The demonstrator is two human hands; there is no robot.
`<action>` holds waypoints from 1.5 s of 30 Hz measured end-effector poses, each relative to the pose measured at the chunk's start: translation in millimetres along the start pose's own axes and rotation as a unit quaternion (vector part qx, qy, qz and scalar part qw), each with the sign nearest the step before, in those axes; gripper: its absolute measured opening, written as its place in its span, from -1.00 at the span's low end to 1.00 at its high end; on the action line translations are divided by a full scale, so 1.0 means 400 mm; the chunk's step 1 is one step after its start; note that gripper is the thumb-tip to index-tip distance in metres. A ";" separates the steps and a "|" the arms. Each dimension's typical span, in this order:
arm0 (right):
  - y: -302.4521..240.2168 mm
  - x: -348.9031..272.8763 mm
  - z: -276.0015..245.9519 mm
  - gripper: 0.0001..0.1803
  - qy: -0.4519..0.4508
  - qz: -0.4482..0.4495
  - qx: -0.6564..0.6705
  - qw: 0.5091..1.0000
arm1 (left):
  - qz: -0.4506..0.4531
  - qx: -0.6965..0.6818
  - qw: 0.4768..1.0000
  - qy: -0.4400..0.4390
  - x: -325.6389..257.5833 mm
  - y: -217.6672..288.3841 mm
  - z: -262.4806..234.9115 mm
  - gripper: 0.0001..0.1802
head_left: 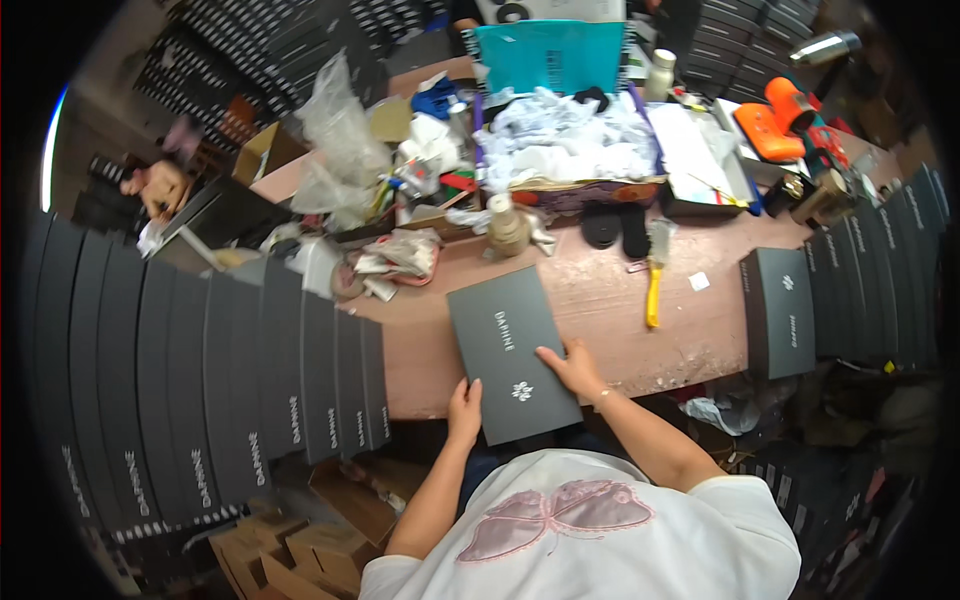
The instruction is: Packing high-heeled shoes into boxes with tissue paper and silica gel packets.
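A dark grey shoe box (500, 300) with white print on its lid lies tilted at the near edge of the table, partly jutting out toward me. My left hand (464, 412) grips its left side, thumb on the edge, the other fingers hidden beneath. On the right side my right hand (574, 370) has its thumb over the lid, and its remaining fingers wrap around the box's edge. The lid looks closed, so nothing inside shows.
Stacks of dark boxes rise at left (230, 380) and right (870, 280). Behind stand a carton of white tissue (570, 135), a bottle (508, 228), a yellow-handled brush (654, 285) and an orange tape dispenser (770, 130). Brown cartons (330, 555) sit below left. A person (160, 190) is farther back.
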State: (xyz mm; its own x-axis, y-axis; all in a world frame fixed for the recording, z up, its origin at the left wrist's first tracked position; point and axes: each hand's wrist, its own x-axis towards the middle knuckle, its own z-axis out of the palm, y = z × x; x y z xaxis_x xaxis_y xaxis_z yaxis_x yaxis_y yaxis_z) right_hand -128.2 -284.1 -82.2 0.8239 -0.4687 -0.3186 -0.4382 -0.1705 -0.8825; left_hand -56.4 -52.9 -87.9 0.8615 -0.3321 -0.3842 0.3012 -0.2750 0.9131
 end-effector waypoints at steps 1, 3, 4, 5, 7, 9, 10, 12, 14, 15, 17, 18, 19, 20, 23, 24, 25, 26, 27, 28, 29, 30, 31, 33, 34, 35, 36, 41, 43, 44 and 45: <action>0.022 0.003 0.020 -0.33 0.025 0.027 0.006 0.999 | -0.048 -0.010 0.998 -0.045 0.031 -0.072 -0.031 -0.58; 0.055 0.012 0.035 -0.40 0.069 -0.006 -0.030 0.997 | -0.202 -0.087 0.967 -0.126 0.035 -0.065 -0.049 -0.43; 0.000 -0.008 0.009 -0.37 0.000 0.022 0.086 0.996 | -0.228 -0.107 0.956 -0.148 0.031 -0.071 -0.057 -0.31; 0.083 0.010 0.026 -0.29 -0.028 0.009 0.129 0.991 | -0.245 -0.119 0.950 -0.150 0.023 -0.037 -0.037 -0.26; 0.093 -0.030 0.005 -0.04 -0.082 0.000 0.130 0.988 | -0.192 -0.155 0.952 -0.182 0.013 -0.015 -0.013 -0.33; 0.052 -0.098 -0.111 -0.04 -0.074 -0.041 0.183 0.979 | -0.136 -0.151 0.963 -0.176 -0.046 0.048 0.064 -0.34; 0.033 -0.140 -0.197 -0.06 -0.069 -0.024 0.194 0.978 | -0.144 -0.093 0.963 -0.208 -0.062 0.068 0.113 -0.34; -0.003 -0.206 -0.458 -0.11 -0.047 0.029 0.158 0.986 | -0.097 -0.036 0.947 -0.304 -0.076 0.114 0.245 -0.33; -0.040 -0.292 -0.714 -0.14 0.010 0.059 0.301 0.952 | 0.015 -0.040 0.900 -0.434 -0.136 0.218 0.392 -0.31; 0.012 -0.301 -0.842 -0.17 0.075 0.065 0.250 0.963 | 0.081 -0.047 0.864 -0.495 -0.187 0.291 0.443 -0.30; 0.017 -0.384 -1.078 -0.21 0.168 0.086 0.050 0.981 | 0.131 0.009 0.805 -0.579 -0.236 0.316 0.518 -0.31; 0.109 -0.411 -1.200 -0.19 0.260 0.100 -0.271 0.921 | 0.152 0.050 0.779 -0.607 -0.258 0.338 0.533 -0.31; 0.109 -0.404 -1.206 -0.13 0.305 0.171 -0.323 0.879 | 0.154 0.115 0.778 -0.599 -0.267 0.352 0.519 -0.33; 0.138 -0.374 -1.195 -0.07 0.272 0.115 -0.259 0.920 | 0.146 0.109 0.798 -0.574 -0.260 0.321 0.495 -0.34; 0.049 -0.264 -0.987 0.21 0.123 0.261 -0.484 0.826 | 0.116 0.159 0.882 -0.427 -0.205 0.171 0.361 -0.40; 0.083 -0.249 -0.978 0.19 0.144 0.257 -0.590 0.752 | 0.128 0.186 0.898 -0.378 -0.197 0.129 0.313 -0.41; 0.095 -0.205 -0.998 0.00 0.170 0.273 -0.525 0.788 | 0.123 0.224 0.899 -0.357 -0.190 0.112 0.268 -0.42; -0.003 -0.168 -0.981 -0.25 0.070 0.242 -0.511 0.822 | 0.111 0.262 0.905 -0.318 -0.192 0.097 0.206 -0.42; -0.096 -0.157 -0.940 -0.30 0.030 0.119 -0.542 0.832 | 0.091 0.296 0.909 -0.278 -0.203 0.074 0.144 -0.43; -0.165 -0.154 -0.910 -0.24 0.055 -0.030 -0.558 0.828 | 0.094 0.293 0.916 -0.256 -0.209 0.053 0.107 -0.42; -0.267 -0.140 -0.857 -0.22 0.083 -0.195 -0.531 0.821 | 0.093 0.294 0.924 -0.225 -0.214 0.045 0.074 -0.40; -0.406 -0.119 -0.755 -0.23 0.074 -0.268 -0.496 0.823 | 0.067 0.328 0.919 -0.207 -0.227 0.040 0.036 -0.40; -0.547 -0.129 -0.655 -0.24 0.043 -0.361 -0.435 0.824 | 0.069 0.329 0.923 -0.186 -0.245 0.035 0.011 -0.41; -0.792 -0.179 -0.464 -0.27 -0.024 -0.529 -0.381 0.758 | 0.073 0.243 0.957 -0.141 -0.278 -0.004 -0.014 -0.40; -0.883 -0.181 -0.350 -0.27 -0.052 -0.613 -0.360 0.702 | 0.049 0.211 0.972 -0.094 -0.317 -0.022 -0.025 -0.39; -0.981 -0.209 -0.246 -0.25 -0.082 -0.699 -0.319 0.634 | 0.041 0.173 0.982 -0.067 -0.336 -0.030 -0.019 -0.39; -1.080 -0.272 -0.153 -0.22 -0.086 -0.738 -0.333 0.581 | 0.032 0.156 0.986 -0.043 -0.355 -0.037 -0.014 -0.38; -1.428 -0.531 0.197 -0.17 0.057 -0.914 -0.286 0.282 | 0.055 0.072 0.995 0.038 -0.365 -0.108 0.052 -0.39; -1.501 -0.590 0.258 -0.17 0.061 -0.896 -0.350 0.266 | 0.027 0.057 0.997 0.039 -0.361 -0.117 0.066 -0.36; -1.512 -0.579 0.307 -0.23 0.078 -0.892 -0.361 0.262 | 0.023 0.063 0.997 0.042 -0.364 -0.126 0.065 -0.37; -1.513 -0.577 0.340 -0.25 0.102 -0.887 -0.365 0.265 | 0.020 0.052 0.997 0.049 -0.373 -0.137 0.063 -0.37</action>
State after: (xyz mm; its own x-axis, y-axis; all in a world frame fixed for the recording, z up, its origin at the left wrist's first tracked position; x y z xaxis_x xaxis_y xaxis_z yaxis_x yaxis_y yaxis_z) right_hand -4.2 45.2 478.5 -0.0379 0.8852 0.4636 0.5592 -0.3657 0.7440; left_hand -211.6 -11.0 -84.0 0.9093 -0.2571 -0.3273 0.2256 -0.3565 0.9067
